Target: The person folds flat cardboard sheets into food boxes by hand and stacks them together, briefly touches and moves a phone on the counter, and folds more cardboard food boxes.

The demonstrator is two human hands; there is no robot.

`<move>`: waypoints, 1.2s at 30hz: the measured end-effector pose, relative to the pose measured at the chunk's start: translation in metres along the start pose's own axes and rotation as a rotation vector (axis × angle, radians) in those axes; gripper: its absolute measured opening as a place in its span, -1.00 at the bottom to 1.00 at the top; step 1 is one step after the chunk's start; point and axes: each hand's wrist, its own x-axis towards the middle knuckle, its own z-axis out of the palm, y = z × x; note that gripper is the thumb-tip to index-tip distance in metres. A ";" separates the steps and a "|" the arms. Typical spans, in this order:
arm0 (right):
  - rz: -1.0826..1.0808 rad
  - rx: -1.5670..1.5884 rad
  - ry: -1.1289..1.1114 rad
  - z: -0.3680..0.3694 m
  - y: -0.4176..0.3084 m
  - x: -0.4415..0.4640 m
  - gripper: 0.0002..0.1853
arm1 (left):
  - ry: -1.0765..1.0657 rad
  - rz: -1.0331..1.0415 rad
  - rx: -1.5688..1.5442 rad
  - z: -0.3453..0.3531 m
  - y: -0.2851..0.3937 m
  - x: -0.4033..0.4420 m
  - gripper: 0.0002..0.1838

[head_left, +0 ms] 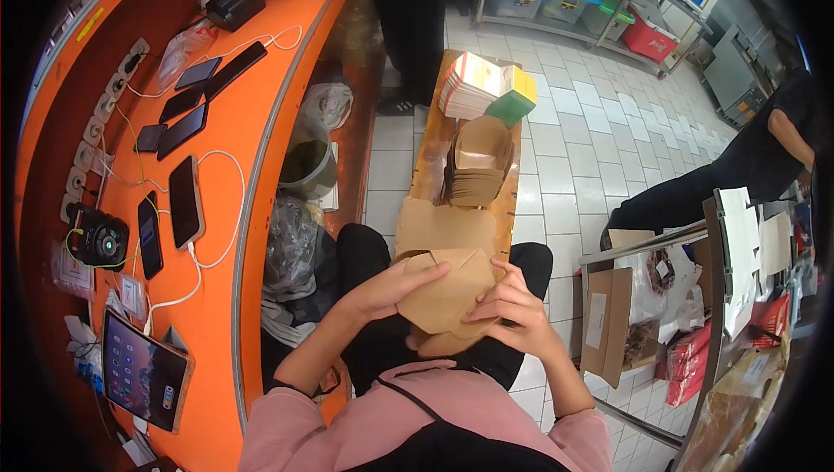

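A brown cardboard food box (447, 294), partly folded, is held above my lap. My left hand (401, 288) grips its left side, with the thumb lying across the upper panel. My right hand (514, 309) has its fingers bent around the right edge and a side flap. Just beyond the box, a flat brown cardboard sheet (445, 227) rests on the narrow wooden bench (506, 222). Farther along stands a nested stack of brown cardboard boxes (479, 163). Behind that are printed cartons, white and red (473, 81) and yellow and green (514, 98).
To the left, an orange counter (234, 237) carries several phones (184, 201), cables and a tablet (143, 368). A bucket (308, 159) stands below it. On the right is a metal rack (647, 242) with an open carton (608, 324). Two people in dark clothes stand nearby.
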 end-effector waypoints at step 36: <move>0.255 0.034 0.188 0.023 -0.001 0.020 -0.44 | 0.192 0.440 0.281 0.018 -0.011 -0.048 -0.49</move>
